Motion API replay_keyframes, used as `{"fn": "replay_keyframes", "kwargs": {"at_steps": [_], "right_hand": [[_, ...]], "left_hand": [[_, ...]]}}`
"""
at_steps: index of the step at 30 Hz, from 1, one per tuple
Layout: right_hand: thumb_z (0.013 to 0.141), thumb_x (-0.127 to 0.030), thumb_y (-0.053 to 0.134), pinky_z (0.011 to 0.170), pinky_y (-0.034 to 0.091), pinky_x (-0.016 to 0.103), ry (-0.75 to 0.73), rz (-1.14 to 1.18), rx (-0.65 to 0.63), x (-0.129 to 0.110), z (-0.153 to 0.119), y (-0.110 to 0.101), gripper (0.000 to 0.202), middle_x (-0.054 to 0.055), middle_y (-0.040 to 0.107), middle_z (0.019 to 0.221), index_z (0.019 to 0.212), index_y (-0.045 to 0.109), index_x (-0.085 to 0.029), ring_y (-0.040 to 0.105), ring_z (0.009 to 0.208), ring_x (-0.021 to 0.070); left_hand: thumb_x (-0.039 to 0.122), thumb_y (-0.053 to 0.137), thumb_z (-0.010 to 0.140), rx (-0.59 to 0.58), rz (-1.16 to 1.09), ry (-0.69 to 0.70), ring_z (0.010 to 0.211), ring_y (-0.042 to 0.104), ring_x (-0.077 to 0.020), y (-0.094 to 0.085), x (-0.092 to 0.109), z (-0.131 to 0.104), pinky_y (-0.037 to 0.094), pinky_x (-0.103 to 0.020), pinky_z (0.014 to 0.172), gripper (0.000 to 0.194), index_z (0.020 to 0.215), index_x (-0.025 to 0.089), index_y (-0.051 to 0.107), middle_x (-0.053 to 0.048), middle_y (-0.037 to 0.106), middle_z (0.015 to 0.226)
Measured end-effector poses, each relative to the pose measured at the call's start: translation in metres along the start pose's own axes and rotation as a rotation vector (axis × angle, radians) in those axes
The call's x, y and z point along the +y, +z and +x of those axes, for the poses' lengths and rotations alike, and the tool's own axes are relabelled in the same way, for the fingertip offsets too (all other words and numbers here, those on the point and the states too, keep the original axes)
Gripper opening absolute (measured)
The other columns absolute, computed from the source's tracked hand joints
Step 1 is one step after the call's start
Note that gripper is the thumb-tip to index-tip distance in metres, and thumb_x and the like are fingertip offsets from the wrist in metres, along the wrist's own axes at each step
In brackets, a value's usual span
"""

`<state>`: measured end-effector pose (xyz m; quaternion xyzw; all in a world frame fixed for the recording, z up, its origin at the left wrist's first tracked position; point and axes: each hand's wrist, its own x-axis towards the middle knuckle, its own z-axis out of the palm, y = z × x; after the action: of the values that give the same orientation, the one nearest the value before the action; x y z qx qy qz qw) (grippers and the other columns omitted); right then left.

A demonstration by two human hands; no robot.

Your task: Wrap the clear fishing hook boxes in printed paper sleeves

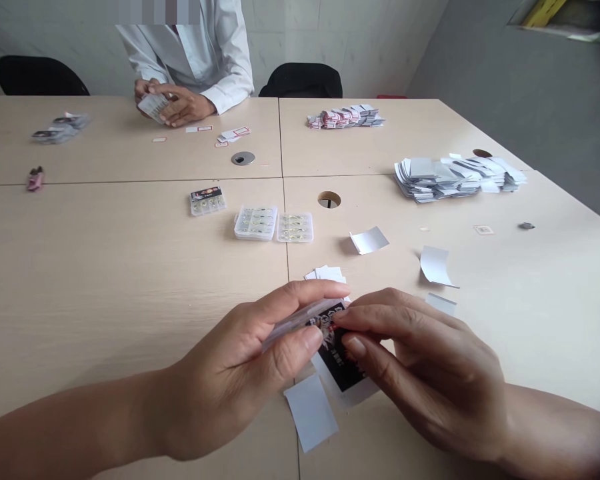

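Pale wooden desk [130,267] under grey walls, and both hands are busy; left hand [245,367] clasps a clear case [296,319] dead centre, thumb over the black label [341,363]; right hand [425,367] pinches that label's edge at three o'clock; stacked boxes [255,223] sit at eleven, paper pile [455,179] at one.
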<state>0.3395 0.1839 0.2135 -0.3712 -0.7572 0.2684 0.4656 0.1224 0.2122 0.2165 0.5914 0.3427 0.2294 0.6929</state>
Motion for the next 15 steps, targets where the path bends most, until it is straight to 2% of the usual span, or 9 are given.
{"fn": "replay_keyframes", "kwargs": {"at_steps": [4,9,15], "right_hand": [[0.091,-0.006,0.065,0.067,0.061,0.021,0.0,0.012,0.011,0.0003,0.0012,0.0006,0.02,0.006,0.075,0.086,0.106,0.069,-0.019,0.073,0.075,0.0133],[0.092,-0.007,0.064,0.064,0.06,0.021,-0.003,-0.005,0.01,-0.0008,0.0006,0.0006,0.02,0.005,0.075,0.084,0.106,0.069,-0.02,0.072,0.073,0.0134],[0.092,-0.007,0.065,0.067,0.06,0.019,-0.005,0.004,0.008,-0.0004,-0.0006,0.0009,0.017,0.007,0.075,0.085,0.106,0.069,-0.017,0.074,0.077,0.013]], "left_hand": [[0.04,0.059,0.1,0.02,-0.022,0.009,0.11,0.065,-0.0288,-0.0002,-0.0006,-0.0009,0.06,-0.031,0.078,0.036,0.136,0.039,0.063,-0.004,0.072,0.105],[0.038,0.059,0.1,0.022,-0.037,0.009,0.111,0.065,-0.0281,0.001,0.0005,0.0003,0.059,-0.031,0.083,0.034,0.133,0.04,0.065,-0.003,0.072,0.11],[0.037,0.059,0.1,0.008,-0.035,0.033,0.11,0.065,-0.027,0.0021,0.0028,0.0018,0.059,-0.029,0.08,0.033,0.132,0.036,0.065,-0.003,0.072,0.111]]}}
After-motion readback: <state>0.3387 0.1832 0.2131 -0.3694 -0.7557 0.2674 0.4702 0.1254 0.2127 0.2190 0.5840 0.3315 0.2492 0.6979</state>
